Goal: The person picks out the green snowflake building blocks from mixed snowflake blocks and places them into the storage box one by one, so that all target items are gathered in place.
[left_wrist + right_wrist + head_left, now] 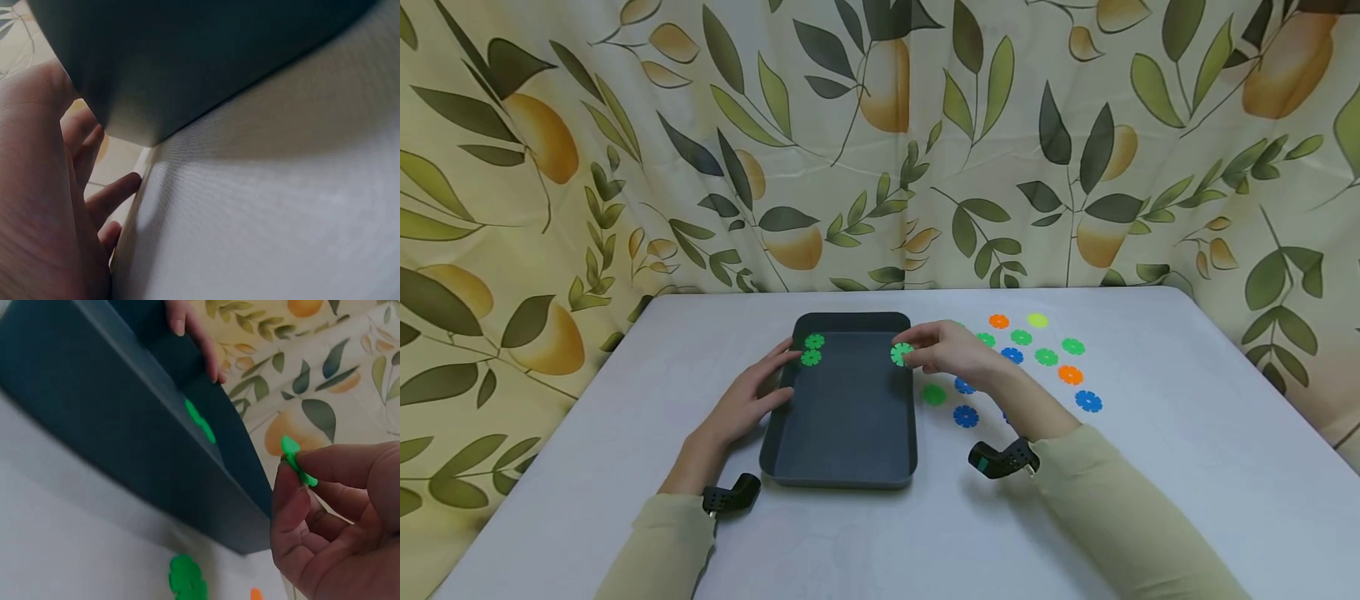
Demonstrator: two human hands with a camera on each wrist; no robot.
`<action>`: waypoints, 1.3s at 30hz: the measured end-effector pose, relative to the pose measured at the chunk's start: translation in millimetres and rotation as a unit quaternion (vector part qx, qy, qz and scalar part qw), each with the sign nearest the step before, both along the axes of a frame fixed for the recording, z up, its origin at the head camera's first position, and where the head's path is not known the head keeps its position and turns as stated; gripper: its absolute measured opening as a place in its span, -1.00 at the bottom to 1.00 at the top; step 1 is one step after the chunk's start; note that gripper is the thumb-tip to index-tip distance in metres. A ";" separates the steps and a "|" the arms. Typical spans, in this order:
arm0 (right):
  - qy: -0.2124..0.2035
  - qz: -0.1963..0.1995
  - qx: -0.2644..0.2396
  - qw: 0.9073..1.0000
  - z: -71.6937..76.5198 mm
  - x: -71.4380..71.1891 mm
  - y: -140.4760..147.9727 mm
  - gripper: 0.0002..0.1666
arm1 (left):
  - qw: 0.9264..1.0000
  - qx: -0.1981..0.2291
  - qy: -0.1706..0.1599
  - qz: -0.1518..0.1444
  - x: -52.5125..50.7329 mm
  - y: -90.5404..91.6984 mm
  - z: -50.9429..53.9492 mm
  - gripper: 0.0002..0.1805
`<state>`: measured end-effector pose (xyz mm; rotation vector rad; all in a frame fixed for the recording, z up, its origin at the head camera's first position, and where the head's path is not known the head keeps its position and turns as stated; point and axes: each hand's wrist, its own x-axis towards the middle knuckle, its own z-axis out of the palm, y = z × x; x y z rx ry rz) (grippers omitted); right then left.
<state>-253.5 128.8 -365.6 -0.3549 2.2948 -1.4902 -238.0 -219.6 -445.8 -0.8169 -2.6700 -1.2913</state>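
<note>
The tray (842, 425) looks like smooth matt plastic, the curtain (865, 179) like cloth.

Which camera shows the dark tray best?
The head view, because it looks down on nearly all of the dark tray, rim and floor. The right wrist view shows one long outer wall and a slice of the inside; the left wrist view shows just part of its outside, cut off by the picture's edge.

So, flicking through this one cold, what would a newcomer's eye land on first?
Probably the bright green notched disc pinched in the right hand, above the right side of the dark tray. Next, the scatter of green, blue, orange and yellow discs on the white table, right of the tray. Behind everything, the curtain with its bold fruit-and-leaf print also draws the eye.
</note>
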 end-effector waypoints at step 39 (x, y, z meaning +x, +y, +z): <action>-0.055 -0.038 -0.057 0.996 -27.4 -28.7 -105.2 -0.62 | 1.000 0.007 -0.001 -0.009 -1.9 -1.4 -0.7 -0.39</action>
